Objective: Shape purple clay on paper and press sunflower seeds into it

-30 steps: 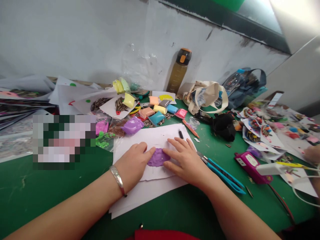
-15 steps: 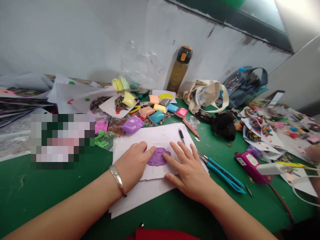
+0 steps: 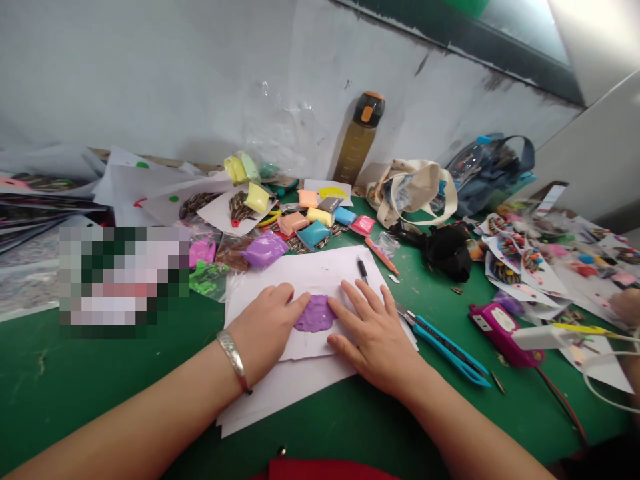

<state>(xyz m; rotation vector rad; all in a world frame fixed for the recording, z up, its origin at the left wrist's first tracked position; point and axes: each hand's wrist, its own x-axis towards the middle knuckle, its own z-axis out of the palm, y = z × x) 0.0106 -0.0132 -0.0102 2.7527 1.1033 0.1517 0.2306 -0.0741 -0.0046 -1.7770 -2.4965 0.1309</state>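
Note:
A flattened patch of purple clay (image 3: 314, 314) lies on a white sheet of paper (image 3: 320, 272) over more sheets on the green table (image 3: 100, 373). My left hand (image 3: 265, 328), with a silver bracelet at the wrist, rests curled on the paper, and its forefinger presses the clay's left edge. My right hand (image 3: 373, 327) lies flat with fingers spread, and its forefinger touches the clay's right edge. Neither hand holds anything.
Several small packets of coloured clay (image 3: 314, 233) and sunflower seeds (image 3: 240, 210) lie behind the paper. A blue utility knife (image 3: 445, 347) and a pink glue gun (image 3: 500, 327) sit to the right. A bottle (image 3: 359, 139), bags (image 3: 415, 190) and craft sheets (image 3: 525, 260) crowd the back and right.
My right hand has slid back off the clay's top and spread its fingers. The left hand has barely moved.

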